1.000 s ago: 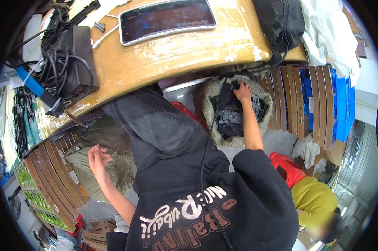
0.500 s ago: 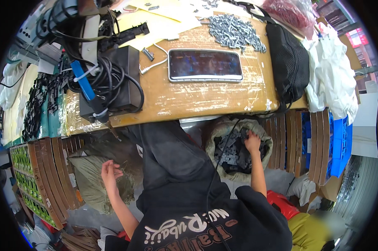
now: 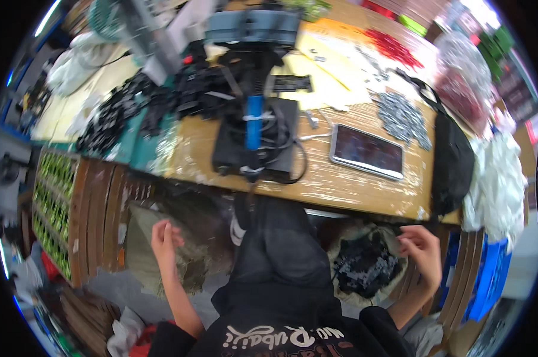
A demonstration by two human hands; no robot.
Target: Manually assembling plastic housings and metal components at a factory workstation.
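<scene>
On the right, my right hand (image 3: 422,253) is raised over the right rim of an open woven sack (image 3: 334,262). Its fingers are bent in toward the thumb, and blur hides whatever is between them. Inside the sack lies a heap of dark grey and black plastic parts (image 3: 370,268). My left hand (image 3: 166,239) hovers above a greenish woven sack (image 3: 147,253) on the left, its fingers loosely curled but apart, with nothing visible in them.
Ahead is a workbench with a taped brown top (image 3: 316,190). On it are a black box with coiled cable (image 3: 227,154), a phone (image 3: 367,152), small grey metal pieces (image 3: 403,119), a black bag (image 3: 453,160) and black parts (image 3: 111,122). Crates (image 3: 57,205) stand at left.
My right hand has come up out of the open sack to its right rim. My left hand stays over the other sack, its fingers more curled. The view has swung left.
</scene>
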